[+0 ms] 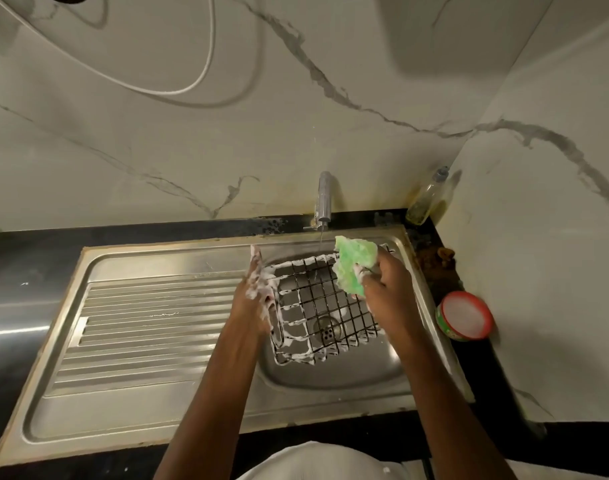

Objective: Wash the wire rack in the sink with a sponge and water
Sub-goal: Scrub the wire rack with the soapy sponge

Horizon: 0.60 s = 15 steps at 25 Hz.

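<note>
We see the wire rack [325, 308] sitting in the sink [334, 375] bowl, streaked with white foam along its edges — the drain shows through its grid. Our left hand [259, 289], lathered, grips the rack's side at nine o'clock. Our right hand [386, 287] holds the green sponge [353, 265] against the rack's corner at about one o'clock. A thin stream falls from the tap [323, 199] at twelve. On the counter [431, 233] at three stands a red-rimmed tub [464, 315] — a bottle [428, 197] stands farther back.
</note>
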Each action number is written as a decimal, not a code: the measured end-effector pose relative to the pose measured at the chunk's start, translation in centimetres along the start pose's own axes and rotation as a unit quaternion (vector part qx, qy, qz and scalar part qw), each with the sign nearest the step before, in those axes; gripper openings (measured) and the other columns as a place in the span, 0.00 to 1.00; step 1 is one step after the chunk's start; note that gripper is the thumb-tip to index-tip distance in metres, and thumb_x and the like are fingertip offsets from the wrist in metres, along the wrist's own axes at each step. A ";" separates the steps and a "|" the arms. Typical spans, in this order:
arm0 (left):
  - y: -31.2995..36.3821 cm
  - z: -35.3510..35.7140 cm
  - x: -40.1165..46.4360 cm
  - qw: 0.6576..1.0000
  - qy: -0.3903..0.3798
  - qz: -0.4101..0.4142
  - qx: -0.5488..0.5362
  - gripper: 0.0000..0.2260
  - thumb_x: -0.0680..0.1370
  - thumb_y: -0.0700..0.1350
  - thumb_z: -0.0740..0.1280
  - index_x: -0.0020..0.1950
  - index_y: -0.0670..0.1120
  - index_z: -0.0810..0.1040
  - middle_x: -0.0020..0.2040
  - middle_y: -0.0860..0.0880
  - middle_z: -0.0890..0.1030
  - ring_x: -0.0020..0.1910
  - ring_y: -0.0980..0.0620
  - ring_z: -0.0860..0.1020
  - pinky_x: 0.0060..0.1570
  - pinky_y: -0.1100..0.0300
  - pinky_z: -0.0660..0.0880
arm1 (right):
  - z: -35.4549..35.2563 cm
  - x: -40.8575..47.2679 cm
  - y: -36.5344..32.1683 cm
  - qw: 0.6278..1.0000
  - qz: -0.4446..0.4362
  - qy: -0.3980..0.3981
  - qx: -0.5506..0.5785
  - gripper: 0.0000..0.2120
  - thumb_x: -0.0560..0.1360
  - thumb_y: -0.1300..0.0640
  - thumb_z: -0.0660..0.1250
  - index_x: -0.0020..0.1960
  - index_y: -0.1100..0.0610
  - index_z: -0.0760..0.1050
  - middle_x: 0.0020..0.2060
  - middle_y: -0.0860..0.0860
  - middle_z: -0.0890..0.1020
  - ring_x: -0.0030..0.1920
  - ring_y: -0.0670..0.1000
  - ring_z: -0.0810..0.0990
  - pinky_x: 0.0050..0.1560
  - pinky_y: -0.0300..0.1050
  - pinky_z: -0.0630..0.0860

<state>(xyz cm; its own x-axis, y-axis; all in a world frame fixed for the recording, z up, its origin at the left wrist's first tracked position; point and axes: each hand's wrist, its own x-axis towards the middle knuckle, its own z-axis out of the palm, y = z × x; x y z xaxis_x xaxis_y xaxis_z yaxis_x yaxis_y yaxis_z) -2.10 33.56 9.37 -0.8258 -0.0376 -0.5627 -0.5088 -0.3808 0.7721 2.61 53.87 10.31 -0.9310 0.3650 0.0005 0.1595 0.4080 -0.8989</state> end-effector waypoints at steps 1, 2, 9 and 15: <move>-0.4 -0.5 1.1 1.000 -0.024 -0.015 -0.004 0.70 0.41 0.72 0.81 0.80 0.45 0.67 0.78 0.35 0.67 0.77 0.32 0.66 0.75 0.38 0.64 | -0.2 0.3 0.0 0.999 0.025 -0.015 0.033 0.16 0.80 0.64 0.64 0.67 0.54 0.76 0.56 0.49 0.82 0.54 0.49 0.83 0.48 0.48 0.84; -0.4 -0.8 1.5 0.999 -0.037 -0.037 -0.011 0.71 0.41 0.76 0.77 0.79 0.45 0.67 0.78 0.36 0.68 0.77 0.33 0.67 0.76 0.38 0.64 | -0.5 0.7 0.1 0.997 0.044 -0.024 0.060 0.16 0.80 0.64 0.64 0.66 0.55 0.77 0.56 0.49 0.83 0.54 0.50 0.83 0.48 0.50 0.85; -0.4 -0.7 -1.9 0.982 -0.092 -0.125 0.110 0.29 0.82 0.64 0.56 0.76 0.47 0.71 0.72 0.48 0.72 0.73 0.40 0.72 0.68 0.43 0.71 | -1.3 1.4 1.2 0.984 0.107 -0.051 0.136 0.15 0.77 0.69 0.66 0.62 0.58 0.79 0.53 0.52 0.85 0.54 0.51 0.84 0.50 0.48 0.83; -2.7 -2.9 -3.7 0.988 -0.100 0.008 0.113 0.21 0.76 0.55 0.68 0.64 0.45 0.75 0.57 0.45 0.86 0.64 0.40 0.80 0.65 0.38 0.74 | 0.5 1.3 2.3 0.986 0.127 -0.019 0.109 0.16 0.77 0.66 0.68 0.62 0.55 0.79 0.52 0.51 0.85 0.54 0.52 0.84 0.50 0.47 0.82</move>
<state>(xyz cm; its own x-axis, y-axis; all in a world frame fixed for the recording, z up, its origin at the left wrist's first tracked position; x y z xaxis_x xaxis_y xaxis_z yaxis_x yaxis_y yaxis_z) 3.05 32.03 8.57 -0.8546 0.1507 -0.4969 -0.5173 -0.1651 0.8397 1.57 54.86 7.97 -0.8824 0.3986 -0.2499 0.3187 0.1156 -0.9408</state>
